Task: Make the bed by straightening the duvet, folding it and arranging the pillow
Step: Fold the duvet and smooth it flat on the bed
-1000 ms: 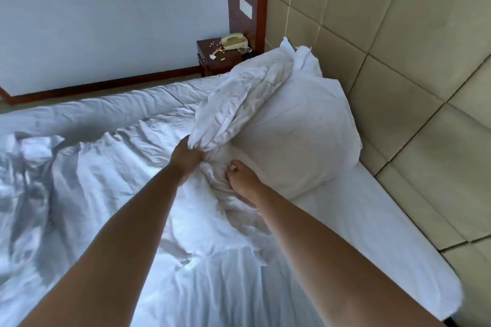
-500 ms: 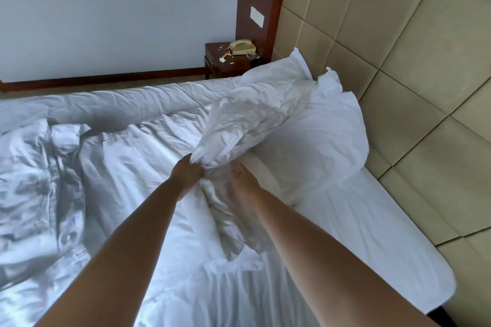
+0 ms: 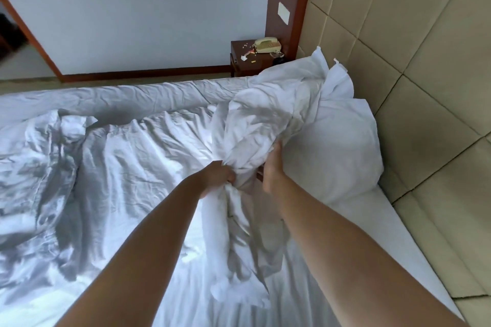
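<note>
White duvet [image 3: 255,125] bunched, gripped by left hand [image 3: 216,176] and right hand [image 3: 273,170].

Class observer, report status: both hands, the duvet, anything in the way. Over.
Left hand grips bunched duvet. Right hand holds same bunch. Duvet unstraightened, draped onto pillow.
</note>
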`<action>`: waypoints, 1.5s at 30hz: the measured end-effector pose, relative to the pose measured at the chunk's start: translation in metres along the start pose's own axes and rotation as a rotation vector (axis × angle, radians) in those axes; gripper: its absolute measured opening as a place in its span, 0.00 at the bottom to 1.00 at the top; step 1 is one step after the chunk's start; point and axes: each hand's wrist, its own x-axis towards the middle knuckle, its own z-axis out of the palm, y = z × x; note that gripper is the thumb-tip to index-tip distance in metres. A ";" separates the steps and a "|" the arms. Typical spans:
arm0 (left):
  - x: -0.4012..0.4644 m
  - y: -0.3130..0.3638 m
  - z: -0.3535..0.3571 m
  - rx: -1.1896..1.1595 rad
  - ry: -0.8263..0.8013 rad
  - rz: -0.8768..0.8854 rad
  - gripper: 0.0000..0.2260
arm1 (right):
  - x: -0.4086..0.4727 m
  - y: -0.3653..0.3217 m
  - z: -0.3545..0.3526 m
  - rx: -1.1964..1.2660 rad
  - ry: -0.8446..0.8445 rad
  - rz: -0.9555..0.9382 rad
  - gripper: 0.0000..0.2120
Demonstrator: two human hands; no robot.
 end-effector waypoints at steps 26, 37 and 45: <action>0.072 0.111 0.204 0.124 -0.233 -0.155 0.09 | 0.132 -0.100 -0.194 -0.122 -0.079 0.124 0.51; 0.107 0.185 0.251 0.120 -0.132 -0.141 0.10 | 0.150 -0.237 -0.163 -0.495 -0.104 -0.664 0.29; 0.175 0.157 0.345 0.257 -0.154 -0.110 0.22 | 0.241 -0.205 -0.298 -0.969 0.100 -0.248 0.26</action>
